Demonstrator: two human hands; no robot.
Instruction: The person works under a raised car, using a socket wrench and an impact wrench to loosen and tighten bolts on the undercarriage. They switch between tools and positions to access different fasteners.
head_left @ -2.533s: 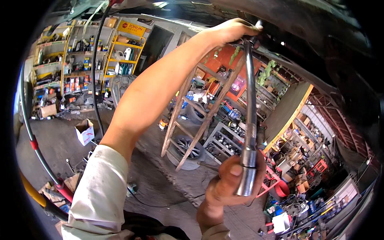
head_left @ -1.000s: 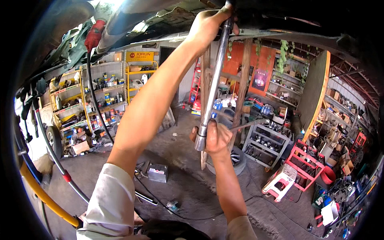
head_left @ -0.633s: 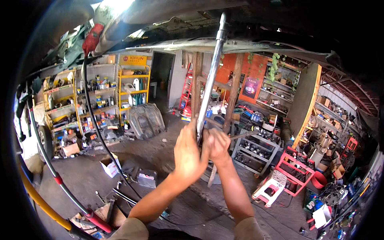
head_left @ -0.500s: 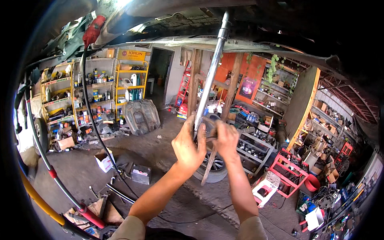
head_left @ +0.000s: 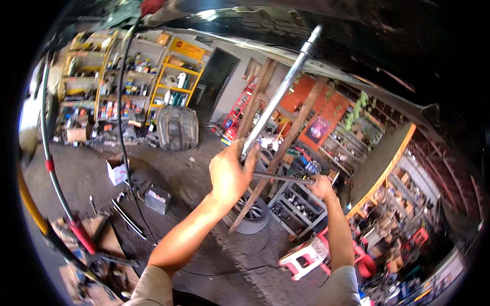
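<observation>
"What have the hands got?"

"The left hand (head_left: 229,173) wraps the low end of the bar (head_left: 280,94). At its three o'clock, the right hand (head_left: 322,187) grips the far end of a handle (head_left: 283,177). Their join is hidden."

"And the bar?"

"It slants to one o'clock, up to the dark underbody (head_left: 372,56). I can't tell whether the top is seated."

"Handling?"

"Shiny steel: probably heavy, stiff, not fragile, slick if oily. I'd steady the bar low and hold the handle's end for leverage."

"What's around?"

"From the left hand: a wheel (head_left: 252,226) at five, a grey rack (head_left: 296,210) at four, a stool (head_left: 309,255) past that, a battery (head_left: 157,200) at eight. The floor (head_left: 199,168) is dark, with a cable (head_left: 229,273) across it. Crowded shelves (head_left: 171,66) stand at eleven."
</observation>
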